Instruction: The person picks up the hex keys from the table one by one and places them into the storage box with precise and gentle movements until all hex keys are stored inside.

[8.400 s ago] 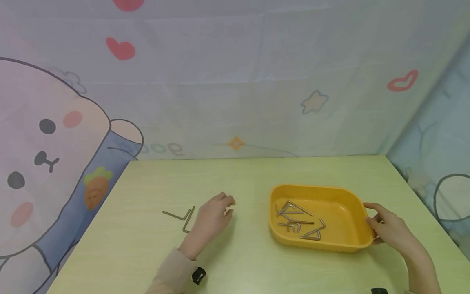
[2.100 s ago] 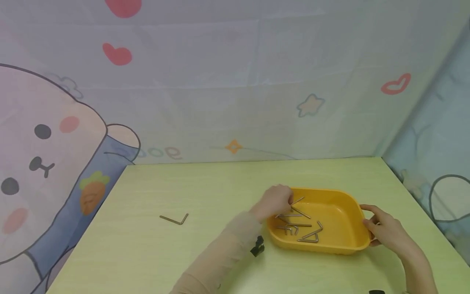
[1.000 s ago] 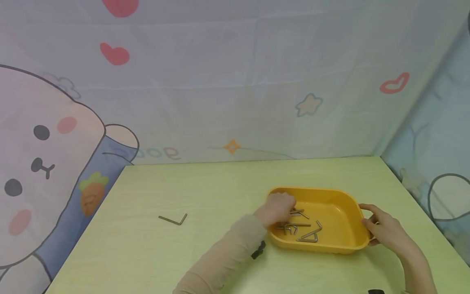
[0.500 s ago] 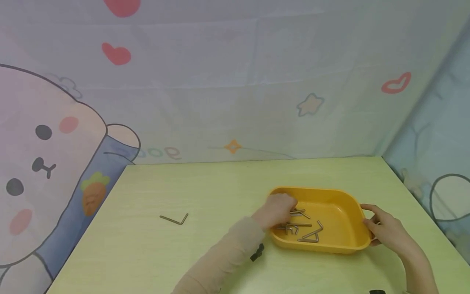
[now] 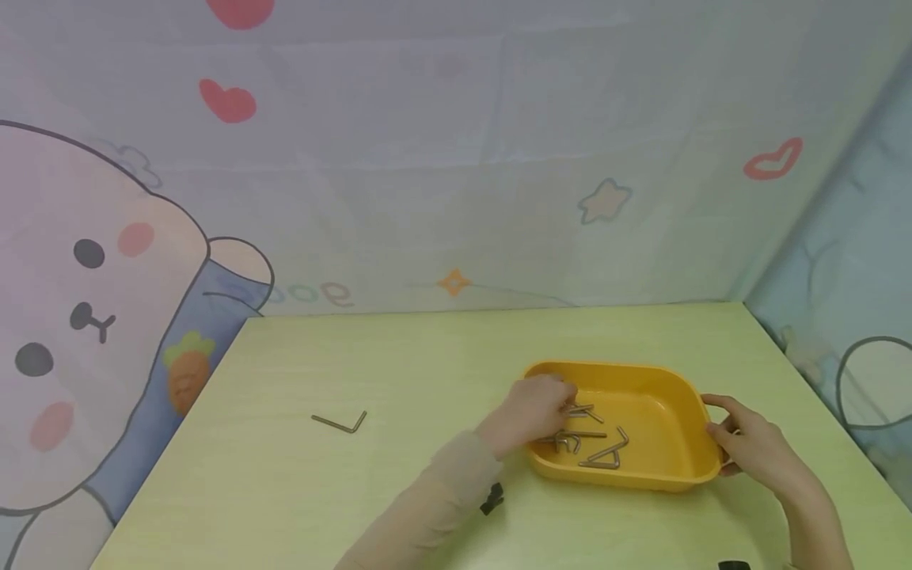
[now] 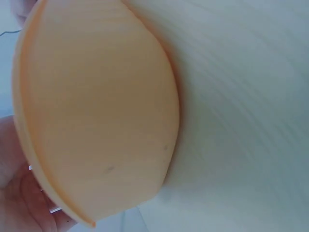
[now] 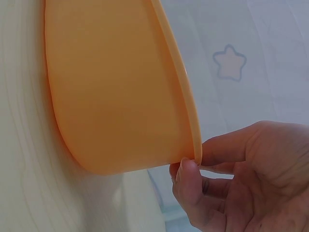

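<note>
A yellow plastic tray (image 5: 655,443) holds several L-shaped metal hex keys (image 5: 606,454), mostly in its left half. My left hand (image 5: 534,405) reaches over the tray's left rim with its fingers curled down inside, at a hex key (image 5: 580,408). The head view hides its fingertips. In the left wrist view, bits of metal show between the fingers of that hand (image 6: 21,198), beyond the tray wall (image 6: 101,106). With thumb and fingers, my right hand (image 5: 755,443) pinches the right end of the tray rim, also plain in the right wrist view.
One more hex key (image 5: 340,424) lies alone on the left part of the pale wooden table (image 5: 399,356). A printed cloth (image 5: 456,158) hangs behind the table's back edge, and another stands along the right side.
From the left of the table, my left hand has come over into the tray. One of the two loose hex keys has gone from the tabletop. My right hand stays on the rim.
</note>
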